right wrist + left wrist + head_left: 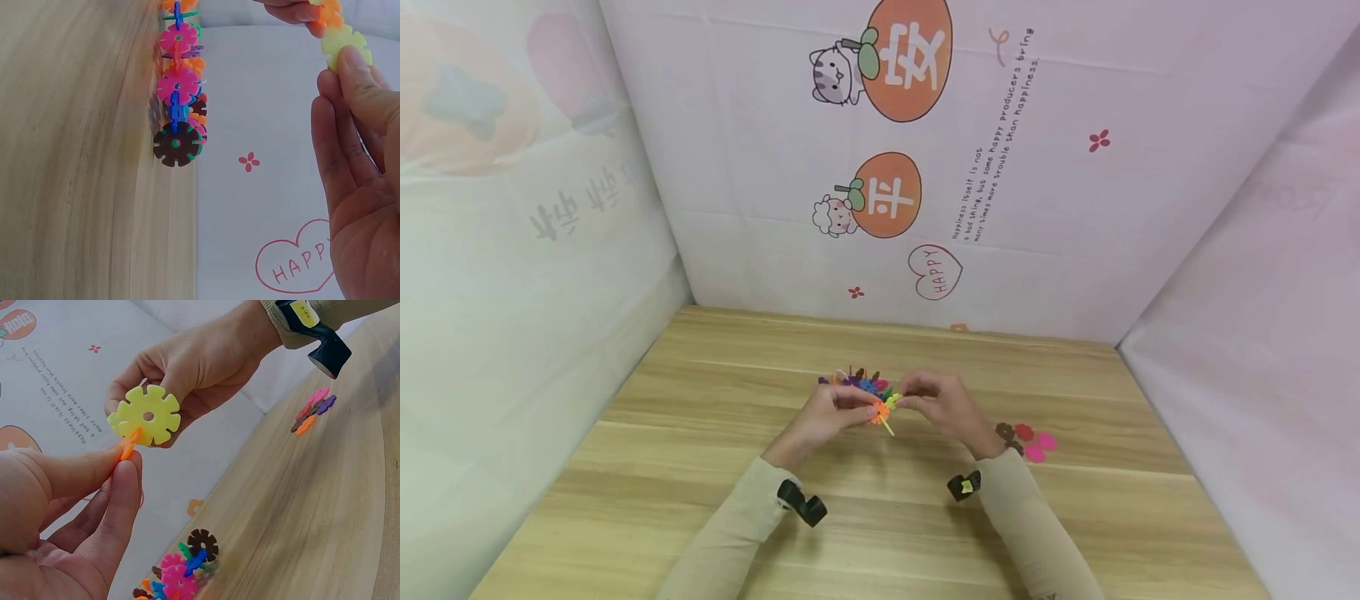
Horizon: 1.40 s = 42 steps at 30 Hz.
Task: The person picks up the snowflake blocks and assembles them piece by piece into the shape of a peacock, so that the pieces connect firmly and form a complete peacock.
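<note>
White cloth walls [1075, 233] printed with cartoon persimmons enclose a wood-grain tabletop [647, 450] on the left, right and far sides. Above its middle, the left hand [820, 421] and right hand [946, 410] nearly meet, thumb and fingers of each clamped on a small toy piece. Just beyond the left hand lies a multicoloured chain of interlocked discs [178, 87], which a careless far-side push could jostle or break apart. Loose flower discs [1035, 454] lie beside the right wrist; a dropped forearm might scatter them. The left fingertips pinch an orange notched disc [880, 412], the right a yellow disc [344, 42] touching it; whether that joint is seated, I cannot tell. Skewed pressure could make it slip, or loosen the second yellow disc [161, 417] slotted into the orange one.
</note>
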Each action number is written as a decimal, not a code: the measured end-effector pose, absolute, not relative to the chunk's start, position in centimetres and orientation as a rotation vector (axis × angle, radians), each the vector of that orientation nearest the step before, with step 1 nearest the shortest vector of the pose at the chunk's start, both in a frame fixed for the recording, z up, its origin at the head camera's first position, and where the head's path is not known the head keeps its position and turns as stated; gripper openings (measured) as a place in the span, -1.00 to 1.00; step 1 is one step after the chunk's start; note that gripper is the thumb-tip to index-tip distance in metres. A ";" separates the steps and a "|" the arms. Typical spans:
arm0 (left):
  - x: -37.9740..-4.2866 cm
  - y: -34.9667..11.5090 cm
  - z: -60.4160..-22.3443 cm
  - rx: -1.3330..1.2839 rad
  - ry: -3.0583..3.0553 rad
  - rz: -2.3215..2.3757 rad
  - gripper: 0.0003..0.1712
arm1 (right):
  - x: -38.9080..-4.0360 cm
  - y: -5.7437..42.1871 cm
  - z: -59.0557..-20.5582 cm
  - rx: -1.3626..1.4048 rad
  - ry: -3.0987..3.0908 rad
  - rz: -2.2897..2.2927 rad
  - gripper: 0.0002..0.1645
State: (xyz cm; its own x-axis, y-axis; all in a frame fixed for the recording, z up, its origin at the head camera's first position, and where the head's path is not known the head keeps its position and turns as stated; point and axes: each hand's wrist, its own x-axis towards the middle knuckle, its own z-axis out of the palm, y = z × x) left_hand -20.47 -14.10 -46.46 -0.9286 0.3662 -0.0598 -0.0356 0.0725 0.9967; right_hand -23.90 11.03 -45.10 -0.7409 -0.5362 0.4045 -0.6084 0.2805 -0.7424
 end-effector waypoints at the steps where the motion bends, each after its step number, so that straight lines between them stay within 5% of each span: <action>1: -20.5 -14.1 -46.5 0.330 2.058 1.931 -0.72 | -23.9 11.0 -45.1 1.114 -2.444 1.483 -0.90; 15: -20.0 -13.3 -46.2 0.215 2.054 2.043 -0.71 | -23.2 10.2 -46.3 1.076 -2.349 1.428 -0.85; 32: -19.7 -12.1 -46.9 0.370 1.785 2.049 -0.59 | -22.9 12.3 -46.9 0.835 -2.363 1.820 -0.91; 42: -19.9 -12.0 -47.2 0.330 1.980 2.015 -0.68 | -22.6 17.8 -44.1 0.884 -2.806 1.169 -0.75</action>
State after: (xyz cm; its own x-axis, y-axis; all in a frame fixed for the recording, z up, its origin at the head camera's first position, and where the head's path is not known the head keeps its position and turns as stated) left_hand -19.88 -11.97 -47.21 -0.9298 0.3657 -0.0431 -0.0494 -0.0078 0.9988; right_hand -22.64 17.84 -44.12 -0.8438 -0.5037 0.1851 -0.4861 0.5714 -0.6612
